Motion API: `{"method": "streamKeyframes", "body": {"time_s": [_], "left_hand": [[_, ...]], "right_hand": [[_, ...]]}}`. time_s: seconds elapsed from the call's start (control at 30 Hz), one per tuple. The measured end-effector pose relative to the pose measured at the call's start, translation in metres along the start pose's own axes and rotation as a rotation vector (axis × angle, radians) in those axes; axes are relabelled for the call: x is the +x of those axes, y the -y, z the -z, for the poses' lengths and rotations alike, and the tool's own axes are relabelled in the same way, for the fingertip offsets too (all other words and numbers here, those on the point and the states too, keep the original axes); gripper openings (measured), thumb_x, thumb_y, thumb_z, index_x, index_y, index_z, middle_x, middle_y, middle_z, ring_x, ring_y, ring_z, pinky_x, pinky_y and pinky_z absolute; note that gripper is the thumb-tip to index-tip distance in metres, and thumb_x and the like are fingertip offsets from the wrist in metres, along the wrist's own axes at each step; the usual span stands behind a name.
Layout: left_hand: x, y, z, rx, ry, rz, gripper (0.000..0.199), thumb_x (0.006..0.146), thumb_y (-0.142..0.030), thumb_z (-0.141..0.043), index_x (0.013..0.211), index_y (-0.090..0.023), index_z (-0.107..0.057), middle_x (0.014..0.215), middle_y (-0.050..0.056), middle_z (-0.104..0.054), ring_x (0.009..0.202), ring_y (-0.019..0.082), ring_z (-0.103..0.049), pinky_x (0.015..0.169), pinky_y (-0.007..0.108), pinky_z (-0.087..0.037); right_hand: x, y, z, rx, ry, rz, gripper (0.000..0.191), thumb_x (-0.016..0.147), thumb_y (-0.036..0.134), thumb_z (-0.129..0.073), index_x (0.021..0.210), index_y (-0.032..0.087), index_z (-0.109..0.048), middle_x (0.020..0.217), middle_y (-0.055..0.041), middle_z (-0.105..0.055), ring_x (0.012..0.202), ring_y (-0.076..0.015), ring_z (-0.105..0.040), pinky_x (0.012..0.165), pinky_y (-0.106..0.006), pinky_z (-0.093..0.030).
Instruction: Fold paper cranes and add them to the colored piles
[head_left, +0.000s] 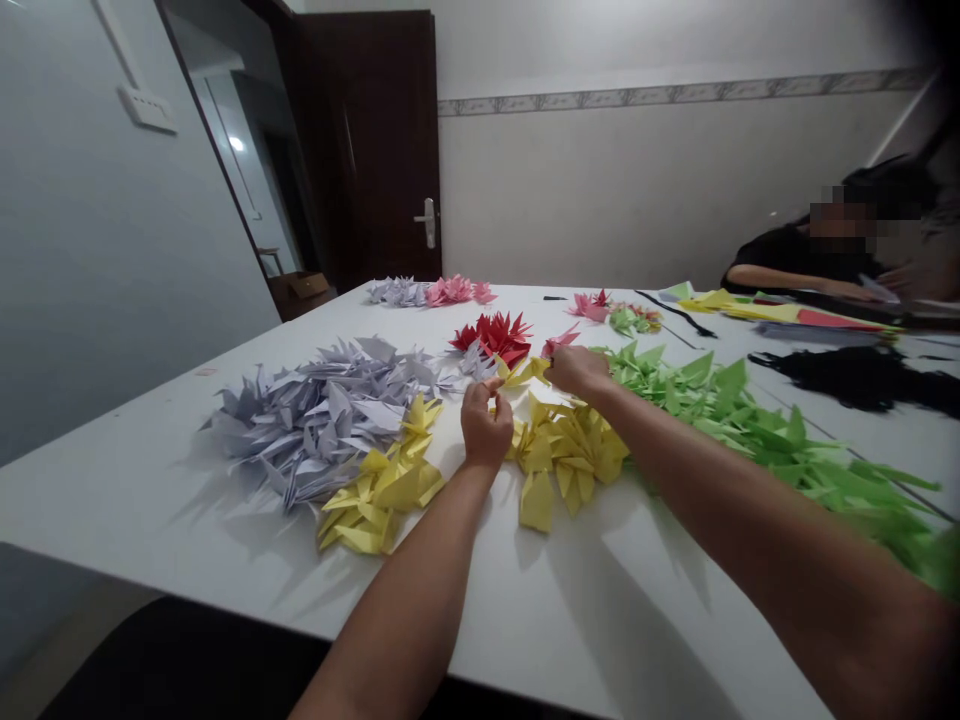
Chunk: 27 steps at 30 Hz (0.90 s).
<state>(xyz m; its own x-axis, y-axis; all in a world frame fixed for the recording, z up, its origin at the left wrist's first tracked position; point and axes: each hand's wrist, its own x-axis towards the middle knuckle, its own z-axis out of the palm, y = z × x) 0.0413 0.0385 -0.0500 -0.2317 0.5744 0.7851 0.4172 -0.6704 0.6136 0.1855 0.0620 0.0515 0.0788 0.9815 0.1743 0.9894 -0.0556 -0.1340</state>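
My left hand [487, 425] is closed in a pinch, its fingertips at the left end of a yellow folded paper piece [527, 372]. At the right end of that piece, my right hand [581, 372] has its fingers curled around the paper; part of the grip is hidden. Just below lies a heap of yellow folded papers [574, 450]. Left of my left forearm is a smaller yellow group [382, 495], beside a large pile of pale lilac folded papers [322, 420]. Red folded papers [495, 335] sit just beyond my hands.
Green folded papers [720, 400] spread along the right, partly behind my right forearm. Pink pieces [456, 290] lie at the far edge of the white table [255, 650]. Black strands [855, 378] and flat coloured sheets [780, 310] lie near another person [787, 255] at far right.
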Motion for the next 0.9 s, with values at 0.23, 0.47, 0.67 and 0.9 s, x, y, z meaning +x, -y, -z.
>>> {"method": "streamKeyframes", "body": {"time_s": [0.23, 0.47, 0.67, 0.9], "left_hand": [[0.004, -0.020, 0.007, -0.151, 0.062, -0.062, 0.040, 0.082, -0.023, -0.055, 0.122, -0.022, -0.054, 0.125, 0.010, -0.060, 0.115, 0.022, -0.056, 0.086, 0.034, -0.050], [0.007, -0.046, 0.005, -0.489, 0.092, 0.389, 0.035, 0.078, -0.027, -0.062, 0.112, -0.020, -0.058, 0.110, 0.008, -0.065, 0.091, 0.018, -0.066, 0.078, 0.031, -0.056], [0.010, -0.059, 0.002, -0.798, 0.128, 0.669, 0.049, 0.077, -0.024, -0.066, 0.121, -0.024, -0.043, 0.089, 0.000, -0.064, 0.070, 0.012, -0.067, 0.068, 0.027, -0.058], [0.008, -0.063, 0.002, -0.844, 0.169, 0.701, 0.047, 0.076, -0.013, -0.062, 0.118, -0.026, -0.044, 0.093, -0.002, -0.063, 0.077, 0.010, -0.069, 0.079, 0.026, -0.057]], "right_hand": [[-0.061, 0.007, 0.043, 0.089, -0.148, 0.394, 0.015, 0.076, 0.022, -0.054, 0.065, 0.017, -0.063, 0.064, -0.0055, -0.063, 0.057, -0.0134, -0.050, 0.055, -0.027, -0.030], [-0.104, -0.012, 0.017, 0.607, -0.364, 0.313, 0.025, 0.081, 0.041, -0.055, 0.073, 0.018, -0.058, 0.063, -0.0003, -0.057, 0.054, -0.0121, -0.046, 0.055, -0.025, -0.034], [-0.120, -0.017, -0.020, 0.987, -0.287, 0.210, 0.028, 0.087, 0.049, -0.045, 0.088, 0.021, -0.051, 0.068, 0.0019, -0.054, 0.060, -0.0140, -0.050, 0.056, -0.025, -0.040], [-0.118, -0.015, -0.025, 0.899, -0.492, 0.269, 0.021, 0.084, 0.030, -0.045, 0.097, 0.018, -0.059, 0.094, -0.0088, -0.066, 0.086, -0.0204, -0.061, 0.078, -0.032, -0.047]]}}
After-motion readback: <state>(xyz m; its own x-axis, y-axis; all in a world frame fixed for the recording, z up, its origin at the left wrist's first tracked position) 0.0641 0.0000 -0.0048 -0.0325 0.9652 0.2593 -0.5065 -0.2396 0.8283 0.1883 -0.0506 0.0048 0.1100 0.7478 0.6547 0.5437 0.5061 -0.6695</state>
